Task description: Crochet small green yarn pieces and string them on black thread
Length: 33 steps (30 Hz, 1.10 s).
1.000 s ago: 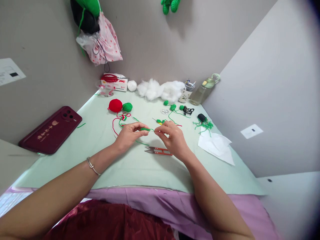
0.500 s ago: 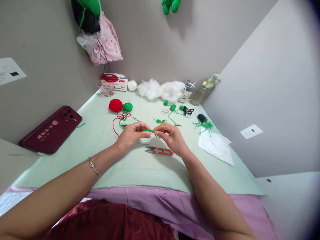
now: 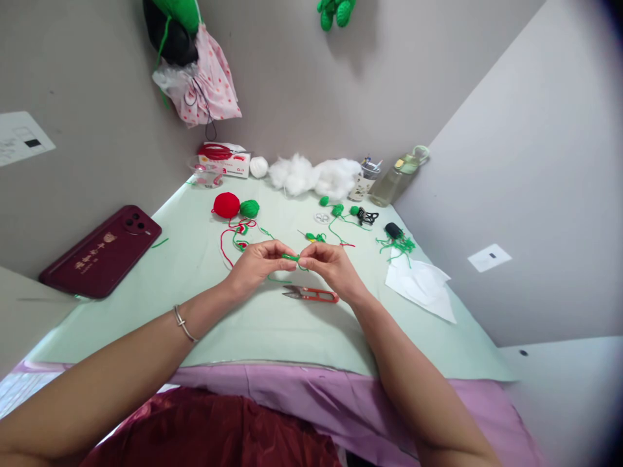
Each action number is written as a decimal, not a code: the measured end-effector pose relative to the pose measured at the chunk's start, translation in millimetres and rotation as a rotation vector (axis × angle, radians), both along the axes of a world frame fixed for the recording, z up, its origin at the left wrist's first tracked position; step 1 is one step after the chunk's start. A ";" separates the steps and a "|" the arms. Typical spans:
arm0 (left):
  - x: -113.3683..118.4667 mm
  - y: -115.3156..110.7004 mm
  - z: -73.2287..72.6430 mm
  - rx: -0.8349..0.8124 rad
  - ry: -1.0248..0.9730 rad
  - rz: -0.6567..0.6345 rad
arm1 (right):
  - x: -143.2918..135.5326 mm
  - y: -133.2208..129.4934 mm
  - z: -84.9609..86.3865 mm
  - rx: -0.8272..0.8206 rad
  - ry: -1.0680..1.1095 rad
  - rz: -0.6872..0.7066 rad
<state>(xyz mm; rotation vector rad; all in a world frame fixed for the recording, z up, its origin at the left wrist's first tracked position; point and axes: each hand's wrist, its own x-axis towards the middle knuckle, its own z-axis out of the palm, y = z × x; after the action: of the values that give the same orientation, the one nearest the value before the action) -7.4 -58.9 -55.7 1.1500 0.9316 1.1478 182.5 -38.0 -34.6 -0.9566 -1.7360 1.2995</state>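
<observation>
Between my two hands is a small green crocheted piece (image 3: 291,257), mostly covered by fingers. My left hand (image 3: 260,263) pinches its left end between thumb and fingers. The fingers of my right hand (image 3: 331,264) are closed on its right end, and the fingertips of both hands nearly meet. A short green yarn end hangs below the right fingertips. Just under my hands lie orange-handled thread snips (image 3: 311,294), blades pointing left. Behind the hands are a small green bundle with a needle (image 3: 314,237) and red and green crocheted bits (image 3: 241,245).
A red yarn ball (image 3: 226,205) and green yarn ball (image 3: 250,208) sit behind left. White stuffing (image 3: 311,176), a pen cup (image 3: 364,183) and a bottle (image 3: 400,176) line the wall. A phone (image 3: 101,251) leans at left; white paper (image 3: 419,285) lies right.
The fingertips of both hands have come slightly closer together over the green piece, and the right fingers have shifted a little downward. The view has shifted slightly.
</observation>
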 end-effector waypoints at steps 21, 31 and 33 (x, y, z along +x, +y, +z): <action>1.6 5.1 -14.2 -0.045 0.018 -0.085 | -4.7 -0.7 -1.3 0.065 -0.128 -0.093; 5.5 2.4 -13.0 -0.089 0.028 -0.215 | -5.6 6.3 -2.9 -0.103 -0.060 -0.098; 4.5 4.0 -14.2 -0.096 0.002 -0.205 | -8.6 8.1 -4.9 -0.132 0.021 -0.166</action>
<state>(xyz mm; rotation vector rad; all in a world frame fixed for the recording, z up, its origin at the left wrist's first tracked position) -2.8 -54.9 -69.9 1.1403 0.8398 0.9272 173.9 -29.8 -39.5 -1.1325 -1.5354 1.3226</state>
